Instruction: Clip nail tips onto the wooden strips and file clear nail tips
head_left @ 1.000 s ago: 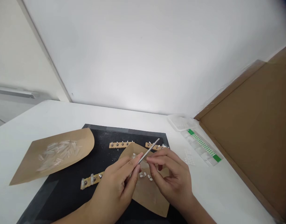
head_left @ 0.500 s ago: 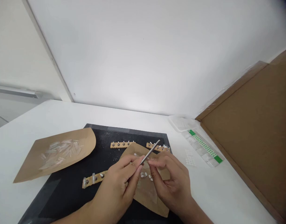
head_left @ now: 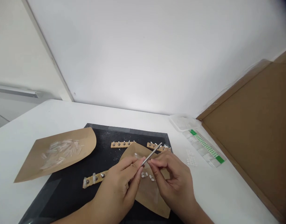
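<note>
Close together, the fingertips of both hands meet above a brown paper sheet [head_left: 150,193]. The left hand [head_left: 117,189] pinches a thin metal tool, probably tweezers [head_left: 153,153], between thumb and forefinger; the tool slants up and away to the right from that grip. The right hand [head_left: 174,182] has its thumb and forefinger pressed together right at the lower end of the tweezers, seemingly on something very small, though what it pinches is too tiny to make out. Its other fingers curl loosely inward.

Beneath the fingertips, a few small white pieces [head_left: 147,176] lie scattered on the brown paper sheet. That sheet rests on a black mat [head_left: 103,155], with both wrists over its near edge.

Also on the black mat are three narrow tan strips studded with small metal knobs: one strip [head_left: 122,144] lies just beyond the paper sheet, a second [head_left: 158,147] lies beside it to the right, partly behind the tweezers, and a third [head_left: 94,179] lies left of the left hand.

Left of the black mat, overlapping its edge, a second brown paper [head_left: 54,154] carries a heap of clear little tubes [head_left: 61,151]. Right of the mat, on the white table [head_left: 227,193], lie a clear strip with green markings [head_left: 203,146] and, beyond it, a clear plastic lid or tray [head_left: 183,122]. Farther right, a large brown board [head_left: 252,130] leans by the white wall.
</note>
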